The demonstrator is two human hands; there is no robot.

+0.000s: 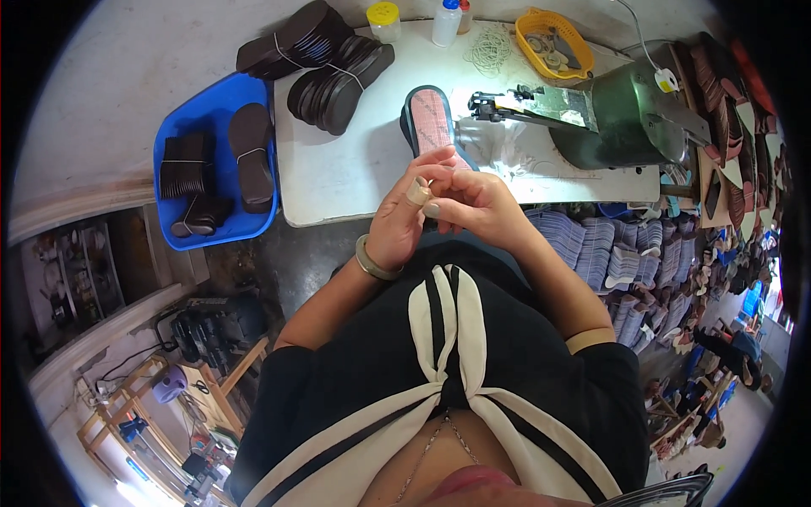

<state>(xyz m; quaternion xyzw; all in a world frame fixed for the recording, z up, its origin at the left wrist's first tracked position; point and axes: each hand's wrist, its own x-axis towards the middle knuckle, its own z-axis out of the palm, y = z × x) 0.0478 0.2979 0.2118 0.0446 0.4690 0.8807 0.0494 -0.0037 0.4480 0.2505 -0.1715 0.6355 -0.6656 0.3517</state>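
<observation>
Just in front of the table's near edge, my two hands meet with curled fingers. My left hand (395,221) wears a bangle at the wrist, and a tan wrap (418,191) circles one of its digits. My right hand (492,209) is closed with thumb and fingers pressed together against the left fingertips. Anything small between them is hidden. Right behind the hands lies a short stack of shoe soles (429,117), pink patterned on top with dark edges. My fingers overlap its near end, and I cannot tell whether they touch it.
A green sewing machine (621,110) reaches over the white table (346,186) from the right. Tied bundles of dark soles (334,97) lie at the back left, beside a blue tub (215,228). A yellow basket (583,63), cord (490,51), bottle (445,25) and yellow-lidded jar (384,24) stand behind.
</observation>
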